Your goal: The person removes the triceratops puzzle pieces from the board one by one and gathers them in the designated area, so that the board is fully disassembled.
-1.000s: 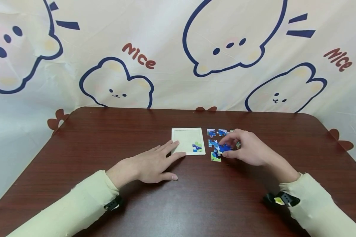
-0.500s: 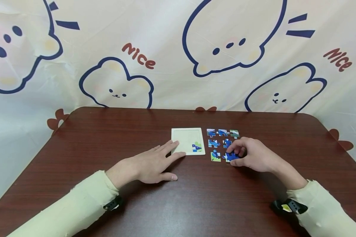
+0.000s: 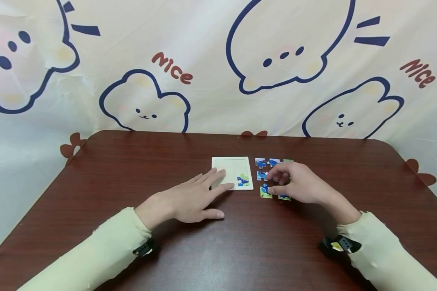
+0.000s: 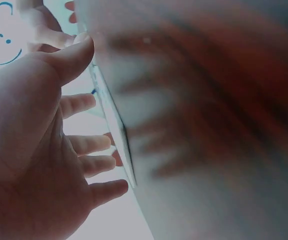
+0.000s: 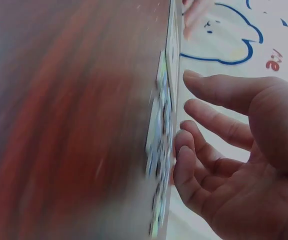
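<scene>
My left hand is spread flat, its fingertips over the left and lower edge of the white puzzle tray. In the left wrist view its fingers are straight along the tray's rim. One jigsaw piece, blue and green, sits in the tray's lower right corner. My right hand hovers over the loose jigsaw pieces right of the tray, with thumb and forefinger apart. The right wrist view shows nothing between its fingers. A blue-and-green piece lies near the thumb; other pieces are partly hidden under the hand.
Loose pieces lie in rough rows, among them a blue one at the top left. The dark brown table extends around both arms. Behind it hangs a pale cloth with cartoon prints.
A blue piece appeared between the right thumb and forefinger a second ago, then lay at the group's lower right. The right hand has since shifted left and away. The left hand stays on the tray.
</scene>
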A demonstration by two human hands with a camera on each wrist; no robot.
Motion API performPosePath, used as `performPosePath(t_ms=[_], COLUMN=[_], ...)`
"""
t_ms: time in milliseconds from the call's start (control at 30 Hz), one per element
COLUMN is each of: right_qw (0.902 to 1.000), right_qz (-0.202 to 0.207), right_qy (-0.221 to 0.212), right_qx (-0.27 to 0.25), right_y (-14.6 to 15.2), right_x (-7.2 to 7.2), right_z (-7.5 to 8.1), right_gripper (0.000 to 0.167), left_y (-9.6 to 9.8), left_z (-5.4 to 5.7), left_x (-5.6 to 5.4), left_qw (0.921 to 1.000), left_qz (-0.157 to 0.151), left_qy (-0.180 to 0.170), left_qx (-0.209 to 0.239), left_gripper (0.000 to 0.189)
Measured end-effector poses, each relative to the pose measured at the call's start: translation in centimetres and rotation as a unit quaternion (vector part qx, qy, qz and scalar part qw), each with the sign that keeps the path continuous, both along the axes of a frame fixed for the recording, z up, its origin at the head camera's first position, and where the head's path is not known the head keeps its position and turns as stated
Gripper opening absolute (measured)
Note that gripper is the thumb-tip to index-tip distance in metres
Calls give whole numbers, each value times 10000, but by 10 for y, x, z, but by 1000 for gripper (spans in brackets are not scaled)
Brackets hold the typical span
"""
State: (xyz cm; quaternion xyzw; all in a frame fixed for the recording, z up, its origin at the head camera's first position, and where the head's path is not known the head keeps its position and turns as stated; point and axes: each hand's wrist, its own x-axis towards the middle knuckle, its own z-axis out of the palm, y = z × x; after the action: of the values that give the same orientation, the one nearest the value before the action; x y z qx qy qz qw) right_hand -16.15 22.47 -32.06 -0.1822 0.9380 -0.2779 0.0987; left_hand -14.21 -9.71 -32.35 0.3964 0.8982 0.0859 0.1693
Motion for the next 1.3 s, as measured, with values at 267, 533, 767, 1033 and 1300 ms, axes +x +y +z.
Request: performPosePath(t_ms=[267,533,767,1033,1300], right_qw=[9995,9983,9980,9979,9979], right_qz=[283,422,336,280,285], right_qy=[0,-398,-527,-528,-518], right_qx=[-123,-90,101,251,259], right_y=[-37,-59,-65,-68,-70], right_x=[-14,-23,-28,-28,-28], right_z=[-1,-3,-5,-2,-3], right_gripper=[39,47,42,34,31], left_y=[17,21,22,24,21], left_z=[5,5,6,6,3], left_x=[-3,-5,-7,-5,0], left_qw=[9997,9989,9981,9977,9974], left_qz=[-44,44,141,248,129], left_qy=[-211,-280,-424,-500,-523], left_qx=[-151,-362,-431,-374,-481], left_gripper=[74,73,72,75,80])
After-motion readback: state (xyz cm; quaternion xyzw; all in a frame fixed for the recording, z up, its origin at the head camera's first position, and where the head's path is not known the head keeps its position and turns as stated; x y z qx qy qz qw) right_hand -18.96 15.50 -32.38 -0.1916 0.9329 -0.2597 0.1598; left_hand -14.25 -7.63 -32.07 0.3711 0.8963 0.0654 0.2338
